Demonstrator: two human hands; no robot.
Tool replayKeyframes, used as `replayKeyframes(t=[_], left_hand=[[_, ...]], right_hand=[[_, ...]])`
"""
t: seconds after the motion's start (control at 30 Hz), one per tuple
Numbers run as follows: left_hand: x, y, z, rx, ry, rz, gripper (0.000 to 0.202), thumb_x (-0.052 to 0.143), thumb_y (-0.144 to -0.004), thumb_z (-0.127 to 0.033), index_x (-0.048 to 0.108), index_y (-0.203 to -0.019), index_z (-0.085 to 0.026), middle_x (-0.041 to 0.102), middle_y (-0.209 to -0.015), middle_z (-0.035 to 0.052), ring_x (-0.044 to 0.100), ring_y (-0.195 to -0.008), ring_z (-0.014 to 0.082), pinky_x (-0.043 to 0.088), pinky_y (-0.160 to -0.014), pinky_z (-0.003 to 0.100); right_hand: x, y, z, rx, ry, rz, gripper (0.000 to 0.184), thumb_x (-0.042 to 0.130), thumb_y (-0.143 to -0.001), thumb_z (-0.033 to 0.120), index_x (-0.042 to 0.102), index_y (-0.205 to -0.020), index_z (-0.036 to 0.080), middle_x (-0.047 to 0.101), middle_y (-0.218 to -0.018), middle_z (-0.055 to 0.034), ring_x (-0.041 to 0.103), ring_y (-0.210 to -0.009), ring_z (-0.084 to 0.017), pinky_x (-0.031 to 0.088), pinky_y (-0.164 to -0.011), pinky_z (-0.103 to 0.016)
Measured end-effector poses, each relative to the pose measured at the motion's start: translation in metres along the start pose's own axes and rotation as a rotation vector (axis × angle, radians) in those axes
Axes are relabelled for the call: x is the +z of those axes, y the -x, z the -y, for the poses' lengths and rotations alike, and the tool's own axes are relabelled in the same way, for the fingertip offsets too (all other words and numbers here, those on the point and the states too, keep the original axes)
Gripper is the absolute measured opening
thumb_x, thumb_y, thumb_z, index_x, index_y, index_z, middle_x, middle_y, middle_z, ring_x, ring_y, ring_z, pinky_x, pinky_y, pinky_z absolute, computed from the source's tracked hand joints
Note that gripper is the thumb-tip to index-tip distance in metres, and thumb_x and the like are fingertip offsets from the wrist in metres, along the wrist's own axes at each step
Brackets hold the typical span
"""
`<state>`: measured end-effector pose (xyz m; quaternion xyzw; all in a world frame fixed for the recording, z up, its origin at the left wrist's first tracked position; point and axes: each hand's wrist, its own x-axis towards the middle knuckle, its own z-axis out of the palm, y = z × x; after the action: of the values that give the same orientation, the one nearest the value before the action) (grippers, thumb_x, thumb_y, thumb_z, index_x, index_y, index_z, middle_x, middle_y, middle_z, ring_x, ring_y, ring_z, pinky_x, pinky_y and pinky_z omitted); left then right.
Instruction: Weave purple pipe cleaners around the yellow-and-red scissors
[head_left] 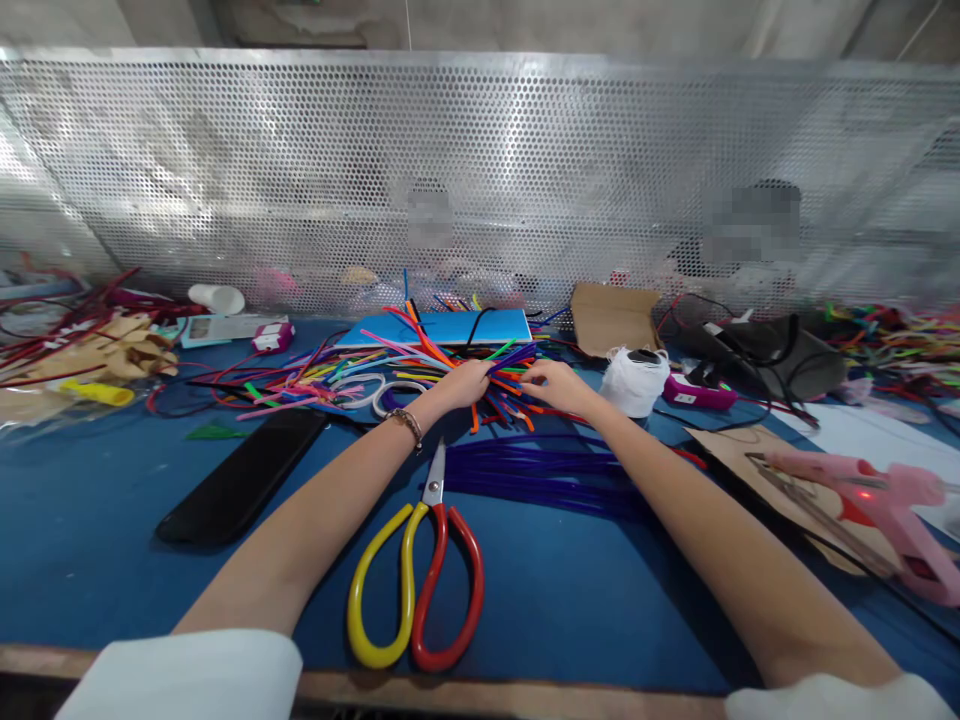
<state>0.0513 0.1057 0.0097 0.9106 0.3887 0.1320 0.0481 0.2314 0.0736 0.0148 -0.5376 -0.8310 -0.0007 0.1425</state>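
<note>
My left hand (466, 383) is closed round a bunch of coloured pipe cleaners (352, 372) that fan out to the left over the blue table (570, 600). My right hand (551, 381) pinches the ends of the same bunch from the right, fingers together. A sheaf of dark purple pipe cleaners (540, 475) lies just in front of both hands. Between my forearms lie scissors (420, 575) with one yellow and one red handle, blades pointing away from me. A bracelet sits on my left wrist.
A black flat case (240, 478) lies at left. A pink glue gun (885, 500) rests on cardboard at right, near a white thread spool (636, 380), a pink device (697, 393) and black cables. A perforated metal screen (480, 170) backs the table, people behind it.
</note>
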Motion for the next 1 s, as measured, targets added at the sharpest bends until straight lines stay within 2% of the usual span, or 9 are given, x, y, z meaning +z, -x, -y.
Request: replayKeyframes(t=[0.33, 0.6, 0.7, 0.8, 0.9, 1.0], left_hand=[[0.001, -0.001, 0.000, -0.011, 0.008, 0.011, 0.028, 0.051, -0.089, -0.029, 0.052, -0.112, -0.015, 0.055, -0.111, 0.0082, 0.057, -0.095, 0.0192, 0.049, -0.080, 0.039], [0.003, -0.002, 0.003, -0.010, 0.039, -0.004, 0.028, 0.051, -0.089, -0.029, 0.052, -0.112, -0.015, 0.055, -0.111, 0.0083, 0.057, -0.095, 0.0193, 0.049, -0.080, 0.039], [0.004, -0.001, 0.002, 0.004, 0.059, -0.016, 0.029, 0.051, -0.089, -0.029, 0.052, -0.114, -0.015, 0.055, -0.113, 0.0085, 0.057, -0.096, 0.0197, 0.049, -0.081, 0.040], [0.007, -0.002, 0.002, 0.007, 0.082, -0.019, 0.029, 0.051, -0.089, -0.029, 0.052, -0.113, -0.015, 0.055, -0.113, 0.0085, 0.057, -0.096, 0.0198, 0.049, -0.081, 0.040], [0.011, -0.002, 0.003, -0.009, 0.119, -0.026, 0.029, 0.052, -0.089, -0.030, 0.052, -0.113, -0.014, 0.055, -0.113, 0.0086, 0.057, -0.096, 0.0199, 0.049, -0.081, 0.040], [0.013, -0.003, 0.006, -0.044, 0.173, -0.034, 0.029, 0.052, -0.089, -0.030, 0.052, -0.113, -0.014, 0.055, -0.113, 0.0086, 0.057, -0.096, 0.0200, 0.049, -0.081, 0.040]], right_hand=[[0.010, -0.004, -0.008, 0.042, -0.007, -0.023, 0.027, 0.051, -0.087, 0.032, 0.055, -0.108, 0.016, 0.058, -0.109, -0.0068, 0.058, -0.091, -0.017, 0.050, -0.077, -0.038], [0.003, -0.003, -0.008, 0.073, -0.054, -0.112, 0.023, 0.051, -0.087, 0.032, 0.058, -0.101, 0.015, 0.060, -0.101, -0.0051, 0.059, -0.085, -0.015, 0.050, -0.074, -0.035], [-0.002, -0.002, -0.004, 0.067, -0.077, -0.193, 0.019, 0.052, -0.086, 0.030, 0.060, -0.092, 0.014, 0.062, -0.093, -0.0032, 0.059, -0.081, -0.014, 0.049, -0.074, -0.034], [-0.010, -0.002, 0.003, 0.048, -0.127, -0.304, 0.013, 0.053, -0.083, 0.019, 0.061, -0.073, 0.014, 0.062, -0.079, -0.0030, 0.057, -0.076, -0.014, 0.045, -0.075, -0.032], [-0.025, -0.001, 0.009, 0.045, -0.205, -0.451, 0.020, 0.051, -0.077, 0.011, 0.057, -0.059, 0.017, 0.061, -0.071, -0.0043, 0.055, -0.072, -0.016, 0.041, -0.073, -0.030], [-0.045, 0.001, 0.010, 0.086, -0.315, -0.630, 0.018, 0.051, -0.073, 0.012, 0.054, -0.057, 0.018, 0.058, -0.067, -0.0028, 0.053, -0.068, -0.016, 0.040, -0.069, -0.029]])
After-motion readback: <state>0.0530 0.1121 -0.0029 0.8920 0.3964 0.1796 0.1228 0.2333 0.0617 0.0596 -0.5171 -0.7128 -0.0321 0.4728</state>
